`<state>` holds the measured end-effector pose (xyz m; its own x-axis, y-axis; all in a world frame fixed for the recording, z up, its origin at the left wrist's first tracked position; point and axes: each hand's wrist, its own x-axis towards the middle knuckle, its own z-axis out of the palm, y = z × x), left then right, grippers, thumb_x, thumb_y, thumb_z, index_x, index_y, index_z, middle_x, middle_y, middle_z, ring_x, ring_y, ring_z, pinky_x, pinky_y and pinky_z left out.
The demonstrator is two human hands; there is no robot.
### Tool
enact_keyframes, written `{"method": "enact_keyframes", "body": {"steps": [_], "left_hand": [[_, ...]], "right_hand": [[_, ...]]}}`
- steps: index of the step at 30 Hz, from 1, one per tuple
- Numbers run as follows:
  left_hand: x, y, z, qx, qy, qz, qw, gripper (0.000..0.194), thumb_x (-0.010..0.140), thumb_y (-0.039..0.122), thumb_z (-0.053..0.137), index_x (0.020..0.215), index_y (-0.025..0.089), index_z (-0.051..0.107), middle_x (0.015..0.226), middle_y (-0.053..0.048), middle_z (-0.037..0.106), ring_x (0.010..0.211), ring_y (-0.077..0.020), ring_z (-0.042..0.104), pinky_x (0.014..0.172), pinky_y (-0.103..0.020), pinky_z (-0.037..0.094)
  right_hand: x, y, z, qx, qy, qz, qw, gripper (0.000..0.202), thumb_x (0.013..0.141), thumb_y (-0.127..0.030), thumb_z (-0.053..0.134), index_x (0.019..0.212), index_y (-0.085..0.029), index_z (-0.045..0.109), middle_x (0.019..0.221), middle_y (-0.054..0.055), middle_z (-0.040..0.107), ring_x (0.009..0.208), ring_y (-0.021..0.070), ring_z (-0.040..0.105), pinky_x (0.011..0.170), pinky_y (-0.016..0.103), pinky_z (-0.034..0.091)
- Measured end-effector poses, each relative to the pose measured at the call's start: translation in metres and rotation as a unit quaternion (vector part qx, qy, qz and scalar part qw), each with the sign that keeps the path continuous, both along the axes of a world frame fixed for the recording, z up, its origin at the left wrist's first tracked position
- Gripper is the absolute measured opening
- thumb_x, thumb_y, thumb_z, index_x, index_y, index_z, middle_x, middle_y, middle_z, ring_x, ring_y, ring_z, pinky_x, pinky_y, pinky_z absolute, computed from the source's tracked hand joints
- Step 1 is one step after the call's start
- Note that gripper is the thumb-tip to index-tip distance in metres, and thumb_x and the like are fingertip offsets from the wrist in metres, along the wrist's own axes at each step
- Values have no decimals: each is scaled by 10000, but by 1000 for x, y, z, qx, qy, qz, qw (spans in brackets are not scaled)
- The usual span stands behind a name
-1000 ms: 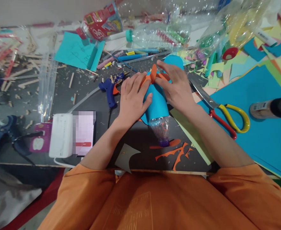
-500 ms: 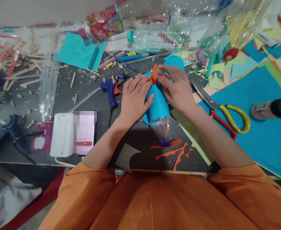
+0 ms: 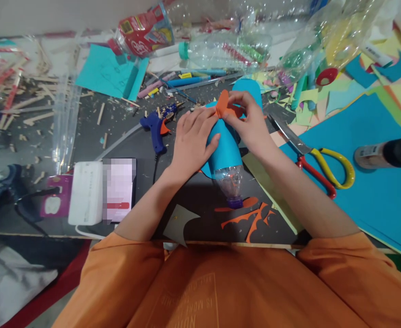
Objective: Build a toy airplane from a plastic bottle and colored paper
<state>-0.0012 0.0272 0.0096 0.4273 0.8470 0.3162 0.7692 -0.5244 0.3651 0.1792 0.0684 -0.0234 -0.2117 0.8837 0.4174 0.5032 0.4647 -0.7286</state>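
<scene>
A clear plastic bottle [image 3: 228,181] with a purple cap, wrapped in blue paper, lies on the dark table with its cap toward me. My left hand [image 3: 194,139] rests along its left side, fingers together and thumb on the blue wrap, steadying it. An orange paper petal [image 3: 222,103] stands up from the wrap, its base by my left fingertips. My right hand [image 3: 251,120] pinches another orange paper piece [image 3: 235,110] beside it between thumb and fingers; part of that piece is hidden. Orange paper scraps [image 3: 251,221] lie near the cap.
A blue glue gun [image 3: 156,132] lies left of the bottle. Scissors [image 3: 314,155] with red and yellow handles rest to the right on blue paper [image 3: 384,200]. A white power adapter [image 3: 86,193] and a phone [image 3: 120,189] are at left. Empty bottles [image 3: 220,50] line the back.
My right hand has shifted slightly, its fingers curling in more around the orange paper piece. My left hand stays on the bottle. The whole view has slid a little.
</scene>
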Motion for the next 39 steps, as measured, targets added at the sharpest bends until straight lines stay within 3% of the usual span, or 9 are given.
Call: {"method": "enact_keyframes", "body": {"steps": [4,8,16,21,25,29,34,39], "left_hand": [[0,0,1,-3,2,4,1000,502,946,537,242,1292,285,505,1410,-64,536,1351,-263,429,1149,-482,261],[-1,2,0,-4,1,-5,1000,508,944,542,246,1298,283,501,1405,-66,541,1351,-269,429,1146,-489,265],[-2,3,-2,-1,0,-7,1000,493,949,525,252,1272,272,525,1393,-67,553,1338,-255,441,1147,-497,275],[-3,2,0,1,-2,10,1000,493,937,539,280,1288,285,515,1415,-66,527,1358,-265,415,1156,-503,256],[-4,3,-1,3,4,25,1000,525,910,581,324,1311,293,503,1453,-73,483,1372,-298,390,1166,-536,214],[-5,4,-2,10,4,42,999,512,887,604,372,1312,349,500,1478,-37,453,1394,-308,355,1169,-552,196],[-2,4,-2,-4,15,41,999,507,904,569,347,1316,323,509,1488,-46,441,1403,-316,349,1186,-553,157],[0,4,-2,-6,11,36,999,488,920,537,319,1309,313,510,1466,-42,474,1403,-304,361,1199,-549,118]], "right_hand": [[5,14,-12,-39,47,32,998,268,887,-373,558,1116,-263,473,1159,47,630,1076,198,623,903,413,534],[7,25,-9,-60,60,65,994,324,846,-400,610,1104,-252,482,1176,52,630,1102,201,618,866,386,555],[7,29,-10,-39,19,28,999,393,812,-373,652,1151,-262,487,1202,55,607,1068,204,621,791,366,574],[7,22,7,-18,1,23,1000,404,810,-311,633,1178,-281,471,1261,69,578,1076,223,609,818,404,562],[1,13,25,0,-35,4,999,423,825,-268,594,1221,-303,448,1142,65,626,1049,225,604,856,411,538],[-2,16,18,-2,-24,-3,1000,499,824,-265,601,1278,-284,395,1138,71,627,1018,211,618,842,386,539],[-2,24,2,-40,11,14,999,441,887,-332,550,1295,-296,386,1151,54,621,1027,190,632,822,368,550],[-3,18,15,-132,86,33,987,482,816,-327,650,1240,-299,421,1196,64,583,1133,227,586,911,386,523]]}}
